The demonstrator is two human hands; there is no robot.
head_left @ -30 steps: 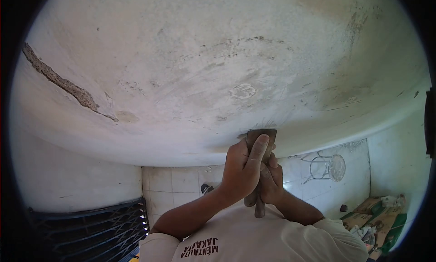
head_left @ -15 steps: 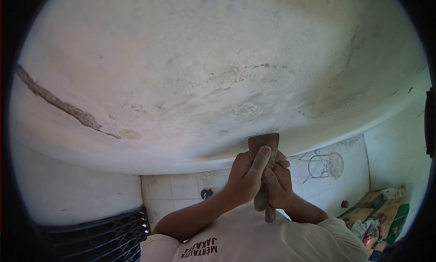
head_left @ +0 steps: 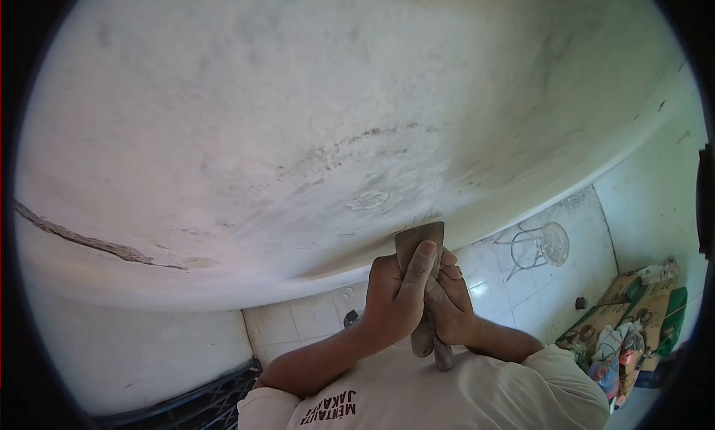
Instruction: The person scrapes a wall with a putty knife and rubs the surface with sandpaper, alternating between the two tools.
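Observation:
My two hands are closed together in front of my chest around a putty knife. Its flat, worn blade (head_left: 420,240) points up at the white plastered wall (head_left: 246,132), its edge at or very near the surface; contact cannot be made out. My left hand (head_left: 398,300) lays its thumb along the blade. Beside it, my right hand (head_left: 453,311) wraps the handle area. Below the fists two handle ends stick out, a flat one (head_left: 422,342) and a rounder one (head_left: 444,357); a second blade is not visible. Rough scraped patches (head_left: 370,200) mark the wall above.
A long crack (head_left: 82,240) runs along the wall at left. Behind me on the tiled floor stands a round-seated metal stool (head_left: 553,244). Cardboard (head_left: 596,318) and plastic bags (head_left: 618,355) lie at right. A dark metal grille (head_left: 186,400) is at lower left.
The view has tilted, and the crack now sits lower at left. Both hands, still gripping the putty knife, appear slightly further left against the wall. The grip looks the same.

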